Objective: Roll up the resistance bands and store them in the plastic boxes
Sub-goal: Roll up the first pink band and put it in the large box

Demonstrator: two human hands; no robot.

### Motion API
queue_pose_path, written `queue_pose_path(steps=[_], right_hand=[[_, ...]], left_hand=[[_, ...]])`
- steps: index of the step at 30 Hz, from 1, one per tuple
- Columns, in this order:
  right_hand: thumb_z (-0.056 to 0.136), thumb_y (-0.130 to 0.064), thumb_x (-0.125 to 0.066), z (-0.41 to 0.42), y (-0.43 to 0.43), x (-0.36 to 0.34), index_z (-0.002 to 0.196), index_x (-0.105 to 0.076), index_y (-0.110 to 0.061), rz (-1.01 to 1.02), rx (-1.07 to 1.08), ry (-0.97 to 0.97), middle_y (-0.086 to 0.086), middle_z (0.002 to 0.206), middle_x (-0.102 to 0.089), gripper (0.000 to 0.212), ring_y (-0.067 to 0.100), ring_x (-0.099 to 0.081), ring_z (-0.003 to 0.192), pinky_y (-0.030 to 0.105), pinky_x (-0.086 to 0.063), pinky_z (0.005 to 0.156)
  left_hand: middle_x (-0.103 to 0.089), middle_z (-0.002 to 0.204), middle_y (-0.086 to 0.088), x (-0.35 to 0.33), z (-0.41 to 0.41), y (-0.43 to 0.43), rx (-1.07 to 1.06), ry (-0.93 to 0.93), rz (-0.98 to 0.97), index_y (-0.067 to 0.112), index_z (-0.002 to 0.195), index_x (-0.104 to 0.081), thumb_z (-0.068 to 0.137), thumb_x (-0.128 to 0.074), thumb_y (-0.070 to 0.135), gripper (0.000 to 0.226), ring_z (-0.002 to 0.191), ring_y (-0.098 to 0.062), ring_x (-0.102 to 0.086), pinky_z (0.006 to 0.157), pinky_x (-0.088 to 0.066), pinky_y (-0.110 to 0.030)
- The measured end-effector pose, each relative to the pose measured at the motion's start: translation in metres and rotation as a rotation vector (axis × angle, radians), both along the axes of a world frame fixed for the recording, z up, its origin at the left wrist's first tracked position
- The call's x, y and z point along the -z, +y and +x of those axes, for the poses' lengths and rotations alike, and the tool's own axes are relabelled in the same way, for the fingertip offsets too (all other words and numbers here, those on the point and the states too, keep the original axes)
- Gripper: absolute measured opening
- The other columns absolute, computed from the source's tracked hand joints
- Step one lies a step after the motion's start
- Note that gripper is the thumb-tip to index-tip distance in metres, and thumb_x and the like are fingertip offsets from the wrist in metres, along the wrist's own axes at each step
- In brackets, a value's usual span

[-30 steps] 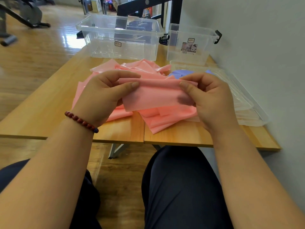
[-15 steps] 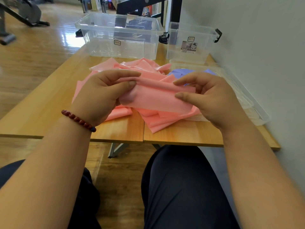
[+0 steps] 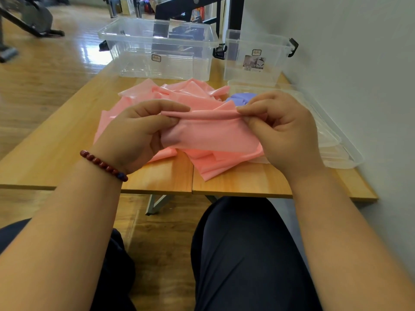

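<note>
Above the table [image 3: 56,153], your left hand [image 3: 139,131] and right hand [image 3: 285,131] pinch the folded top edge of the pink band [image 3: 211,133]; light, limp and likely slippery, it is best gripped at both ends.

Wooden table [image 3: 56,153]: pink bands [image 3: 190,90], clear boxes [image 3: 161,52]

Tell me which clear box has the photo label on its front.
The smaller box, far right on the table; the wide box left of it carries only a small badge sticker, no photo.
</note>
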State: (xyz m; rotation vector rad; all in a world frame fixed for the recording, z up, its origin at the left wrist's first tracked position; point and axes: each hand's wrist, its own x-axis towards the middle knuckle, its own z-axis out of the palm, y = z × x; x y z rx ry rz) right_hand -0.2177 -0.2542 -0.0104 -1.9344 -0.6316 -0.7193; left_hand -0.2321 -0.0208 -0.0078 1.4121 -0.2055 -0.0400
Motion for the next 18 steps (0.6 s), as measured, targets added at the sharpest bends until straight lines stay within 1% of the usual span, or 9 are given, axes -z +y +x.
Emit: queue_pose_path(steps=[4, 6, 8, 10, 11, 12, 14, 15, 18], right_hand=[[0.082, 0.007, -0.064, -0.0002, 0.0028, 0.0017, 0.093, -0.071, -0.026, 0.046, 0.023, 0.033, -0.017, 0.093, -0.061, 0.036, -0.007, -0.060, 0.091, 0.010, -0.044, 0.079], [0.081, 0.008, -0.064, -0.0007, 0.0048, 0.0020, 0.094, -0.071, -0.027, 0.042, 0.044, 0.043, -0.019, 0.092, -0.061, 0.038, -0.009, -0.059, 0.090, 0.006, -0.041, 0.077], [0.081, 0.007, -0.065, -0.0009, 0.0060, 0.0025, 0.096, -0.071, -0.026, 0.032, 0.060, 0.040, -0.019, 0.090, -0.060, 0.036, -0.010, -0.058, 0.087, 0.005, -0.040, 0.073], [0.081, 0.006, -0.065, -0.0011, 0.0065, 0.0028, 0.096, -0.071, -0.025, 0.026, 0.066, 0.041, -0.019, 0.090, -0.060, 0.035, -0.009, -0.057, 0.082, 0.005, -0.039, 0.070], [0.081, 0.005, -0.066, -0.0014, 0.0065, 0.0029, 0.097, -0.071, -0.025, 0.026, 0.063, 0.044, -0.018, 0.091, -0.060, 0.035, -0.009, -0.056, 0.080, 0.005, -0.039, 0.069], [0.082, 0.004, -0.066, -0.0020, 0.0065, 0.0031, 0.097, -0.071, -0.025, 0.029, 0.058, 0.050, -0.018, 0.091, -0.060, 0.033, -0.009, -0.056, 0.079, 0.005, -0.039, 0.068], [0.084, -0.006, -0.070, -0.0032, 0.0062, 0.0036, 0.094, -0.071, -0.028, 0.059, 0.049, 0.077, -0.015, 0.092, -0.061, 0.025, -0.008, -0.056, 0.082, 0.006, -0.040, 0.070], [0.085, -0.011, -0.071, -0.0038, 0.0063, 0.0038, 0.092, -0.071, -0.031, 0.084, 0.047, 0.099, -0.013, 0.092, -0.063, 0.020, -0.006, -0.058, 0.084, 0.008, -0.042, 0.072], [0.085, -0.018, -0.074, -0.0048, 0.0063, 0.0043, 0.094, -0.071, -0.035, 0.182, 0.016, 0.198, -0.011, 0.096, -0.068, 0.019, 0.005, -0.064, 0.090, 0.019, -0.049, 0.079]], left_hand=[[-0.071, 0.079, 0.001, 0.0006, -0.0002, -0.0014, 0.006, 0.039, -0.032, 0.018, 0.076, -0.079, 0.095, -0.039, -0.008, 0.052, 0.069, -0.009, -0.063, 0.060, -0.055, -0.019], [-0.071, 0.084, -0.003, 0.0021, 0.0015, 0.0004, -0.009, 0.061, -0.014, 0.017, 0.077, -0.080, 0.092, -0.041, -0.010, 0.049, 0.074, -0.015, -0.061, 0.065, -0.054, -0.020], [-0.070, 0.093, -0.009, 0.0029, 0.0029, 0.0024, 0.001, 0.080, -0.001, 0.013, 0.085, -0.080, 0.083, -0.047, -0.005, 0.037, 0.083, -0.022, -0.059, 0.073, -0.052, -0.026], [-0.070, 0.094, -0.009, 0.0027, 0.0017, 0.0012, 0.010, 0.077, -0.014, 0.008, 0.091, -0.076, 0.085, -0.057, 0.002, 0.021, 0.082, -0.018, -0.063, 0.069, -0.054, -0.022], [-0.071, 0.092, -0.006, 0.0029, 0.0015, 0.0002, -0.010, 0.054, 0.005, 0.010, 0.090, -0.076, 0.086, -0.064, 0.009, 0.012, 0.082, -0.016, -0.065, 0.066, -0.055, -0.021], [-0.071, 0.090, -0.004, 0.0036, 0.0019, -0.0006, -0.045, 0.026, 0.041, 0.014, 0.087, -0.077, 0.083, -0.069, 0.015, 0.009, 0.081, -0.013, -0.065, 0.065, -0.055, -0.021], [-0.070, 0.085, 0.000, 0.0045, 0.0026, -0.0015, -0.091, -0.015, 0.101, 0.022, 0.081, -0.078, 0.073, -0.068, 0.021, 0.013, 0.079, -0.010, -0.064, 0.064, -0.053, -0.019], [-0.069, 0.084, 0.001, 0.0048, 0.0028, -0.0017, -0.096, -0.028, 0.114, 0.025, 0.081, -0.078, 0.072, -0.068, 0.022, 0.014, 0.078, -0.009, -0.064, 0.065, -0.053, -0.020], [-0.067, 0.086, -0.002, 0.0052, 0.0026, -0.0022, -0.114, -0.055, 0.160, 0.028, 0.090, -0.075, 0.073, -0.067, 0.026, 0.018, 0.081, -0.012, -0.064, 0.071, -0.056, -0.026]])
